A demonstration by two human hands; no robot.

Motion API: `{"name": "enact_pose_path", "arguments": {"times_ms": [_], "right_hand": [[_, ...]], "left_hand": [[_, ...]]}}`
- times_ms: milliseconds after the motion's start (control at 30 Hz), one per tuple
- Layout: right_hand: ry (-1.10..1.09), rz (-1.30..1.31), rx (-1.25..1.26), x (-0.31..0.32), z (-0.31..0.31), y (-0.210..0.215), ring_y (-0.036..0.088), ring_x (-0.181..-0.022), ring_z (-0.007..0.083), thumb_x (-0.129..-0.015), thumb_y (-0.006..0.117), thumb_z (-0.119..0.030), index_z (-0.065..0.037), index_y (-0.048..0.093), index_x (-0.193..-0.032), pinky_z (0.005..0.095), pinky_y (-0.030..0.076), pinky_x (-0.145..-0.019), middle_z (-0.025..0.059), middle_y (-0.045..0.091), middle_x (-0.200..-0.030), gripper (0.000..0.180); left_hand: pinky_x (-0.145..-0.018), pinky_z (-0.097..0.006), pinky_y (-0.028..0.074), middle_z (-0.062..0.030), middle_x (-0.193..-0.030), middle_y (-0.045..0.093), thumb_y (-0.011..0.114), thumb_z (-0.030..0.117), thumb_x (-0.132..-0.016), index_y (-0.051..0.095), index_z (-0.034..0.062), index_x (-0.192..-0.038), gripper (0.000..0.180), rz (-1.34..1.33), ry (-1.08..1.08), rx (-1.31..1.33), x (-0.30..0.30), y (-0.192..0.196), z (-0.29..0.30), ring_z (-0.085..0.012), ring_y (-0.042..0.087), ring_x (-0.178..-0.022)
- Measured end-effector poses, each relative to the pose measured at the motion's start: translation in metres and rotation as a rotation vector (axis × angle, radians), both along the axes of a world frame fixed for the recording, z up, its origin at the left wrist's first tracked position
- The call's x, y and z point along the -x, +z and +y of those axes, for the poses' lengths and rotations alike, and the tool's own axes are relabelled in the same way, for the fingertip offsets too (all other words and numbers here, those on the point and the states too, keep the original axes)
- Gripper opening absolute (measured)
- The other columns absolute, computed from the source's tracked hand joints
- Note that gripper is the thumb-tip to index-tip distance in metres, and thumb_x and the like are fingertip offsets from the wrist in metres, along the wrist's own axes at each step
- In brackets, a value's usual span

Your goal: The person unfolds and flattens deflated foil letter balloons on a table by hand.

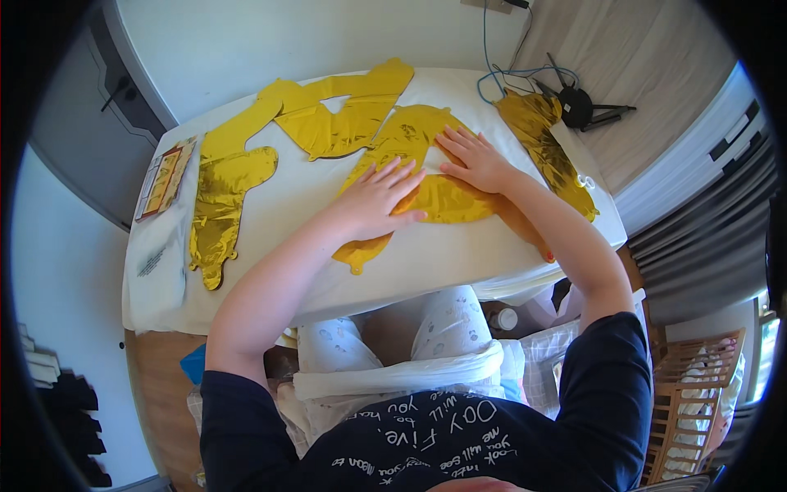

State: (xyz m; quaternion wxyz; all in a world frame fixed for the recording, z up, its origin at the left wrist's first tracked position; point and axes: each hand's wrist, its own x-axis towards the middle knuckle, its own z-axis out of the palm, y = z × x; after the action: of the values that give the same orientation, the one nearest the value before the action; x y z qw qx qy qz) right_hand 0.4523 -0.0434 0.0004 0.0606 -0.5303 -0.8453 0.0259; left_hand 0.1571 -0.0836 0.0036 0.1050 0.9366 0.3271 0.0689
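A flat gold foil balloon point(449, 207), shaped like a letter A, lies uninflated on the white-covered table point(287, 238) before me. My left hand point(373, 201) rests palm down on its left side, fingers spread. On its upper right part lies my right hand point(479, 162), also flat with fingers apart. Both hands cover parts of the balloon, and neither grips anything. Behind it, another flat gold foil balloon point(340, 123) lies close to its left edge. A third gold foil balloon point(220, 193) stretches down the table's left side, and a crinkled gold one point(545, 139) lies at the right.
At the left edge sit a printed packet point(164, 180) and a clear plastic bag point(161, 262). A black router point(576, 107) with antennas and a blue cable point(490, 78) occupies the back right corner. A small white curled item point(584, 181) lies near the right edge.
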Motion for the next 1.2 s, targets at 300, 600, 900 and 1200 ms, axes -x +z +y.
{"name": "enact_pose_path", "arguments": {"times_ms": [300,600,900,1200], "right_hand": [[0.047,0.035,0.039,-0.036,-0.013,-0.004,0.01,-0.16,0.0304,-0.106,0.038,-0.058,-0.019,0.026,-0.165,0.0557,0.01,-0.127,0.0128,0.017,-0.172,0.071],[0.012,0.074,-0.031,-0.044,-0.007,-0.001,0.003,-0.16,0.0309,-0.105,0.034,-0.064,-0.019,0.019,-0.166,0.0552,0.003,-0.127,0.0132,0.007,-0.174,0.077],[-0.005,0.172,0.08,0.011,-0.024,0.047,0.048,-0.139,0.0367,-0.105,0.047,-0.05,-0.017,0.039,-0.157,0.0494,0.029,-0.122,0.0161,0.046,-0.156,0.062],[0.212,0.098,-0.163,0.19,0.074,0.041,0.037,-0.149,0.0353,-0.103,0.053,-0.048,-0.016,0.053,-0.149,0.0456,0.034,-0.121,0.0152,0.037,-0.163,0.057]], "left_hand": [[-0.129,-0.048,0.01,-0.0147,-0.171,0.019,0.046,0.061,-0.103,0.02,0.0167,-0.165,0.081,0.143,0.03,-0.009,-0.024,0.007,-0.014,-0.0315,0.012,-0.159],[-0.129,-0.048,0.008,-0.0144,-0.172,0.016,0.051,0.069,-0.097,0.017,0.0189,-0.166,0.092,0.11,0.059,-0.034,-0.027,0.015,-0.026,-0.0311,0.009,-0.16],[-0.111,-0.048,0.041,-0.0161,-0.142,0.058,0.061,0.063,-0.093,0.043,0.0167,-0.156,0.08,0.065,0.103,-0.02,0.002,0.055,-0.03,-0.0355,0.054,-0.131],[-0.116,-0.049,0.035,-0.0171,-0.145,0.054,0.061,0.059,-0.094,0.054,0.0071,-0.145,0.073,-0.172,0.179,-0.311,0.031,0.008,-0.008,-0.0361,0.045,-0.139]]}}
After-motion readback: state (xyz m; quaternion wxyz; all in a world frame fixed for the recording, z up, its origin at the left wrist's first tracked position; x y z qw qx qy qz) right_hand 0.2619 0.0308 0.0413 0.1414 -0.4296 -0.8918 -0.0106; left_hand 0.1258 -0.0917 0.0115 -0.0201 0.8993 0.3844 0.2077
